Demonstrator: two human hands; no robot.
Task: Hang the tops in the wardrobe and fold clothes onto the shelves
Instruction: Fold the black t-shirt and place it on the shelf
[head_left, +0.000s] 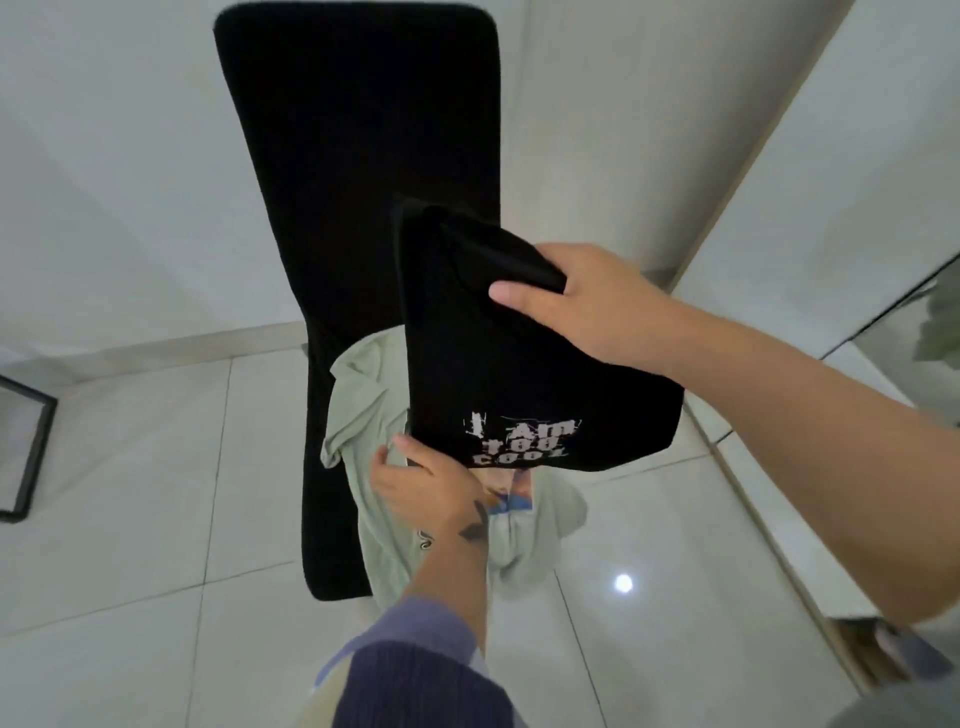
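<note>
Head view looks down on a folded black top (519, 374) held in the air above a black chair (358, 208), between both hands. Its long axis runs away from the person, from the printed near edge up to the far edge by the chair back. The right hand (587, 301) is at the far right side of the top, thumb on the upper face and fingers curled beneath a thick fold, so it grips the cloth. The left hand (415, 483) is at the near left corner, fingers under the edge; it seems to pinch or prop that corner, though the grip itself is partly hidden. A pale green garment (363, 395) lies loose on the chair seat just below, and the left hand brushes it. White print near the lower edge reads "I AM TOO COOL", worn and broken. No other label is legible. White panels (810, 218) stand to the right, probably the wardrobe, so the right hand is nearer; I judge the next move carries the top rightward to a shelf.
</note>
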